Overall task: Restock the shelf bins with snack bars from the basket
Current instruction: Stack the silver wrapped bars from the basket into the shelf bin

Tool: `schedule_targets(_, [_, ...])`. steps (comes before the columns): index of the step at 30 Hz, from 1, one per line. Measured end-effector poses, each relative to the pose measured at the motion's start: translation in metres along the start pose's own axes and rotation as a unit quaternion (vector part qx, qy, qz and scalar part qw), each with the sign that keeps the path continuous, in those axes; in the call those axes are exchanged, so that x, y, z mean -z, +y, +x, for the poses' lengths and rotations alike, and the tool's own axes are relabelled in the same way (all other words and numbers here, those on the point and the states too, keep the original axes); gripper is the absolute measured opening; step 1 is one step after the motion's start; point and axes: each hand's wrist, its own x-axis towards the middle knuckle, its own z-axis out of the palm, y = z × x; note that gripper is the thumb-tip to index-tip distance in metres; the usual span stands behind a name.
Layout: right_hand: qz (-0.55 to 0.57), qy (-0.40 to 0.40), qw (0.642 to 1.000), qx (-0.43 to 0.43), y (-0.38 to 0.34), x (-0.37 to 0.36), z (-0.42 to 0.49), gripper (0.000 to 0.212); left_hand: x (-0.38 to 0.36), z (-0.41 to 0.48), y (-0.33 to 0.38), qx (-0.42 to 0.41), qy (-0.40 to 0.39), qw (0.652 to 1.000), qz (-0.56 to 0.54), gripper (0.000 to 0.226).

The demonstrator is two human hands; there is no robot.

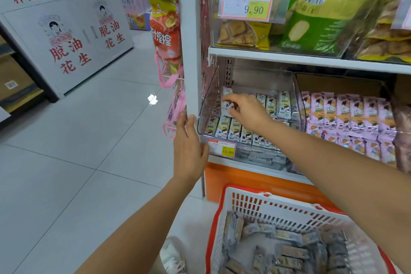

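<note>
A clear plastic shelf bin [205,104] on the low shelf holds rows of upright pale snack bars [235,130]. My right hand [246,110] reaches into the bin from the right and grips a pale snack bar [227,101] near the bin's back left corner. My left hand [189,147] is held open with straight fingers beside the bin's left front corner, close to the white shelf post. A white and red basket [249,203] stands on the floor below, with several grey-wrapped snack bars [287,251] lying loose in it.
A neighbouring bin of pink snack packs [347,118] sits to the right. Upper bins hold yellow and green bags [315,22]. Price tags [221,148] hang on the bin fronts. Pink-packaged goods [166,35] hang off the shelf's end. Tiled floor [89,140] stretches left toward a grey display board [66,33].
</note>
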Motion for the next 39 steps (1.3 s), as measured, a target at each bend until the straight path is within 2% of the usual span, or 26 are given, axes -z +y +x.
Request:
schedule_targets(3, [-0.008,0.006,1.000,-0.015,-0.008,-0.014,0.028,0.039,-0.005,0.001,-0.008,-0.011,0.008,1.000,0.011,0.067])
schedule_targets(10, [-0.116,-0.027,0.992,-0.044,-0.005,-0.048,0.041,0.041,-0.010,0.002,-0.021,-0.024,0.000,1.000,0.011,0.072])
schedule_targets(16, [-0.087,-0.012,0.995,-0.037,0.003,-0.047,0.029,0.041,-0.010,0.000,-0.022,-0.025,-0.008,1.000,0.010,0.073])
schedule_targets(20, [-0.082,-0.056,0.995,-0.032,0.003,-0.041,0.025,0.043,-0.011,-0.001,-0.019,-0.018,-0.014,1.000,0.018,0.075])
schedule_targets(23, [-0.045,-0.029,0.998,-0.021,0.001,-0.034,0.017,0.039,-0.008,-0.004,-0.017,-0.019,-0.018,0.999,0.031,0.077])
schedule_targets(32, [0.061,0.077,0.994,0.044,-0.015,-0.001,-0.065,0.022,0.002,-0.045,0.009,-0.008,-0.027,0.999,0.020,0.067])
schedule_targets(36, [0.081,0.054,0.994,0.050,-0.010,-0.004,-0.122,0.020,-0.007,-0.089,0.016,-0.025,-0.056,0.998,0.010,0.050])
schedule_targets(39, [0.090,0.014,0.996,0.023,0.001,-0.017,-0.167,0.021,-0.022,-0.129,0.013,-0.014,-0.126,0.992,0.016,0.040])
